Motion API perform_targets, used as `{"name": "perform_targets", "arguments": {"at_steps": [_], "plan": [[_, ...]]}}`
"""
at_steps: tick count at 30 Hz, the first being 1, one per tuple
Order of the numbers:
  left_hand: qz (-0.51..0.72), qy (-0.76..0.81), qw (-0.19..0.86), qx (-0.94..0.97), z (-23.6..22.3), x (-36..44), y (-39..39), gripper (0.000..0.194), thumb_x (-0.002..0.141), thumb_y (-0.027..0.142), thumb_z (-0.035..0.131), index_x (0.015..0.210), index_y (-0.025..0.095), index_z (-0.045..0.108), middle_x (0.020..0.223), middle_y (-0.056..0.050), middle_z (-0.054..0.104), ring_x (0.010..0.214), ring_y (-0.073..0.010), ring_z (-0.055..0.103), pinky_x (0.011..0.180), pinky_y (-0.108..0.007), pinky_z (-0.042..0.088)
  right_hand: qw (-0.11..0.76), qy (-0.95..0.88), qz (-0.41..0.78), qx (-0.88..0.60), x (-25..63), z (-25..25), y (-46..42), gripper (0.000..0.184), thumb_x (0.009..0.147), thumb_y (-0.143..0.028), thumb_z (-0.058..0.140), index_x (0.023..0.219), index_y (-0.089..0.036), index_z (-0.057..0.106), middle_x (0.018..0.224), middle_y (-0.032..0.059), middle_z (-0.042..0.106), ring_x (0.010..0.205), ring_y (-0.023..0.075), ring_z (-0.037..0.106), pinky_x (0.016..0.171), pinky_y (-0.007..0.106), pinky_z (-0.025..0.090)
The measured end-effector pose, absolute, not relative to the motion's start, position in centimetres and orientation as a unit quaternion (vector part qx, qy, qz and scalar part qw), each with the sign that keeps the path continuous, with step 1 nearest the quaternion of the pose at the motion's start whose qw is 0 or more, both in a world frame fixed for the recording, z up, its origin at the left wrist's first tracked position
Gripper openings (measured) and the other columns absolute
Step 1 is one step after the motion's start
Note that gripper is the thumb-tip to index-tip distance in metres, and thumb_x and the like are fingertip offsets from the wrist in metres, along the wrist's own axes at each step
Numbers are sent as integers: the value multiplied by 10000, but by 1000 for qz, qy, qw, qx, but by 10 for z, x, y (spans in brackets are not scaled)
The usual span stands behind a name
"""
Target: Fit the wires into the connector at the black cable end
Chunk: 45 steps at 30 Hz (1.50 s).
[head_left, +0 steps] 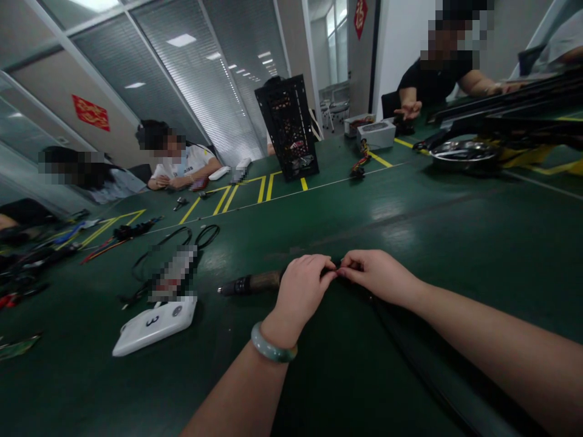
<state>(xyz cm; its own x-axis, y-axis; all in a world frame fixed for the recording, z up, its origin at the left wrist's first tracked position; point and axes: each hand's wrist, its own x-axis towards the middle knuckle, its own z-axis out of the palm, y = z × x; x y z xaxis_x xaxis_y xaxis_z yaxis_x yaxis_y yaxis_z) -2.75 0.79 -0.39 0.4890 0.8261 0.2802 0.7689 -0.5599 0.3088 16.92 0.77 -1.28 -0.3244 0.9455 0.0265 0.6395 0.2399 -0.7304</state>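
Observation:
My left hand [306, 285], with a pale green bangle [272, 347] on its wrist, has thumb and fingers pinched together. My right hand [380, 276] is pinched too, its fingertips meeting those of the left hand. Whatever sits between the fingertips is too small and dark to make out. Behind the left hand, an electric screwdriver [255, 283] lies on the green tabletop, bit pointing left; its rear end is hidden by that hand. From under my right hand a black cable [403, 349] runs down to the lower right.
A white case marked 3 [157, 325] and a looped black cable [208, 235] lie left. Farther back stand a black computer case [289, 127] and a power supply [376, 135]. A metal bowl [464, 155] stands right. Several people sit around the table.

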Motion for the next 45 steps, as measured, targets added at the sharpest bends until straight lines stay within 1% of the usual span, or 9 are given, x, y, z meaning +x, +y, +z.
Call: {"name": "perform_targets", "arguments": {"at_steps": [5, 14, 28, 32, 34, 36, 40, 42, 45], "plan": [[198, 459, 70, 864, -3, -27, 6, 145, 859, 175, 622, 991, 236, 624, 1082, -1, 657, 1030, -203, 586, 948, -402, 435, 238, -750, 310, -534, 168, -11, 7, 188, 865, -390, 578, 876, -244, 697, 779, -12, 696, 680, 148, 624, 551, 241, 385], [191, 466, 60, 862, -3, -26, 5, 133, 858, 160, 611, 974, 224, 618, 1071, -11, 651, 1023, -204, 586, 937, -399, 440, 238, -738, 262, -575, 158, -9, 3, 188, 848, -387, 579, 823, -243, 696, 740, -11, 693, 633, 149, 618, 532, 251, 379], [215, 462, 68, 858, -2, -27, 3, 124, 849, 154, 618, 950, 222, 596, 987, -3, 648, 948, -198, 592, 885, -382, 451, 240, -750, 219, -576, 152, -6, -4, 169, 868, -349, 558, 918, -252, 686, 787, -2, 698, 698, 173, 628, 598, 267, 406], [216, 465, 68, 856, -2, -27, 3, 117, 845, 152, 619, 935, 222, 595, 954, 2, 644, 916, -195, 592, 864, -378, 454, 242, -754, 211, -573, 150, -6, -3, 170, 883, -356, 546, 902, -250, 678, 774, -3, 685, 700, 177, 617, 587, 265, 402], [218, 464, 62, 857, -2, -27, 3, 119, 843, 150, 618, 935, 221, 594, 948, 0, 640, 916, -196, 591, 864, -377, 453, 244, -758, 188, -575, 148, -6, -3, 158, 880, -344, 555, 882, -246, 679, 775, 0, 673, 723, 182, 614, 609, 270, 410], [218, 461, 57, 858, -2, -27, 2, 118, 849, 145, 604, 941, 219, 591, 948, -3, 636, 917, -196, 590, 863, -375, 453, 254, -762, 156, -575, 144, -5, -4, 131, 868, -307, 571, 864, -236, 681, 830, 11, 654, 753, 178, 609, 651, 272, 426], [216, 460, 56, 859, -2, -28, 1, 119, 856, 134, 580, 942, 217, 582, 941, -3, 629, 907, -195, 589, 842, -365, 461, 278, -758, 131, -576, 138, -5, -5, 72, 819, -227, 611, 844, -200, 674, 1063, 47, 588, 797, 151, 607, 693, 250, 446], [218, 460, 56, 859, -2, -28, 1, 127, 853, 136, 583, 949, 219, 577, 942, 0, 627, 904, -196, 589, 833, -366, 467, 271, -760, 144, -573, 137, -5, -3, 68, 817, -208, 607, 852, -195, 664, 1020, 43, 607, 815, 156, 610, 715, 247, 446], [224, 460, 56, 858, -2, -28, 1, 159, 837, 124, 596, 960, 223, 574, 945, 1, 630, 913, -198, 594, 869, -389, 469, 238, -767, 151, -576, 137, -5, 0, 81, 827, -191, 588, 872, -196, 655, 865, 26, 638, 818, 174, 608, 733, 254, 437]]}}
